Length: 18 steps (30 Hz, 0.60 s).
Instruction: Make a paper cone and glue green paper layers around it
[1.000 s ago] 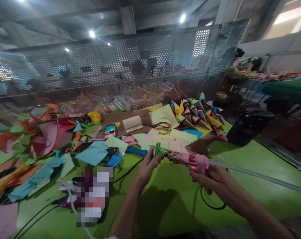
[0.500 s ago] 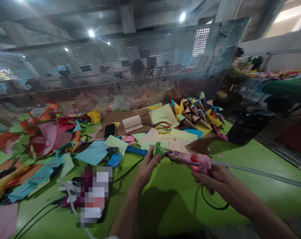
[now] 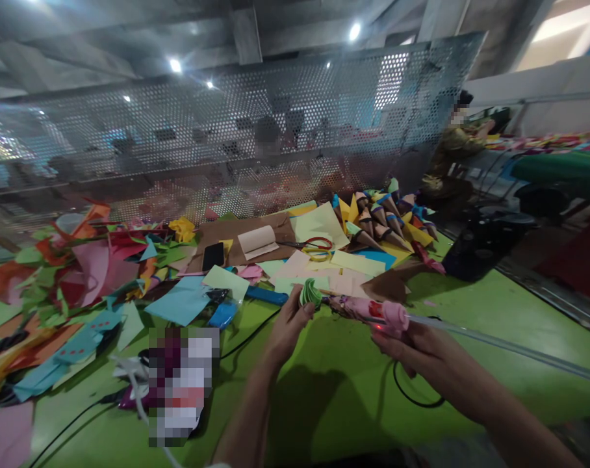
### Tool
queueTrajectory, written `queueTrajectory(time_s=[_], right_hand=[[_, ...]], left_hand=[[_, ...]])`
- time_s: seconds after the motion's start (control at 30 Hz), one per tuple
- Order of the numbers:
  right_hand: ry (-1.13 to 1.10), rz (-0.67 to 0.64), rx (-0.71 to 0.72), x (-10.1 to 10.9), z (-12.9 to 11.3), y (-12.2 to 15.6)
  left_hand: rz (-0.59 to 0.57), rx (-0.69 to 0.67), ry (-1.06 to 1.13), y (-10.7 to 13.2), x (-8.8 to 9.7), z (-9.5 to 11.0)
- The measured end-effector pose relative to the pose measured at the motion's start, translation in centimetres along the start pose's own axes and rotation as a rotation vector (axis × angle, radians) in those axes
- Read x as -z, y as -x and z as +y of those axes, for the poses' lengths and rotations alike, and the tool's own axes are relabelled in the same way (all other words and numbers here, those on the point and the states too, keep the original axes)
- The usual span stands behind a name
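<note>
Between the fingers of my left hand (image 3: 289, 325) is a green swirled paper piece (image 3: 310, 294), shaped like a whipped-cream top. My right hand (image 3: 422, 344) is wrapped round the handle of a pink glue gun (image 3: 368, 311) with a small red light lit. A long clear glue stick (image 3: 500, 341) sticks out of the gun's back end to the right. The dark nozzle points left at the green paper piece, very near or touching it; I cannot tell which. Both hands are above the green table (image 3: 344, 403).
Brown paper cones (image 3: 380, 218) lie piled at the back right, near scissors (image 3: 317, 244) and a phone (image 3: 214, 257). Coloured paper scraps (image 3: 100, 260) crowd the left. A perforated metal screen (image 3: 227, 136) stands behind; a dark bin (image 3: 485, 244) and a person (image 3: 451, 149) are at right.
The view has shifted very slightly. My right hand and the glue gun have moved a little to the left. The left hand still holds the green paper piece.
</note>
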State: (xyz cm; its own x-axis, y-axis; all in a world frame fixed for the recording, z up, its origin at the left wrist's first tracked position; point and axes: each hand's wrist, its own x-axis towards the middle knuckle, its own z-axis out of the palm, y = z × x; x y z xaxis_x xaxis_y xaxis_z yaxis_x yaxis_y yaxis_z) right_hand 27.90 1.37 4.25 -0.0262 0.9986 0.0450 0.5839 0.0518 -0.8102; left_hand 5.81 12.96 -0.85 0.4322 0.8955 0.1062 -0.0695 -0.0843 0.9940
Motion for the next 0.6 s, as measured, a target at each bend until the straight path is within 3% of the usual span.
queueTrajectory(time_s=[0.27, 0.47, 0.6], right_hand=[[-0.267, 0.084, -0.126, 1.4, 1.3, 0.3], [-0.239, 0.43, -0.272, 4.8, 5.8, 1.5], [-0.247, 0.536, -0.385, 6.4, 8.8, 2.1]], left_hand=[[0.046, 0.047, 0.069, 0.0, 0.2, -0.6], [0.053, 0.062, 0.141, -0.2, 0.4, -1.2], [0.011, 0.045, 0.143, -0.2, 0.7, -1.6]])
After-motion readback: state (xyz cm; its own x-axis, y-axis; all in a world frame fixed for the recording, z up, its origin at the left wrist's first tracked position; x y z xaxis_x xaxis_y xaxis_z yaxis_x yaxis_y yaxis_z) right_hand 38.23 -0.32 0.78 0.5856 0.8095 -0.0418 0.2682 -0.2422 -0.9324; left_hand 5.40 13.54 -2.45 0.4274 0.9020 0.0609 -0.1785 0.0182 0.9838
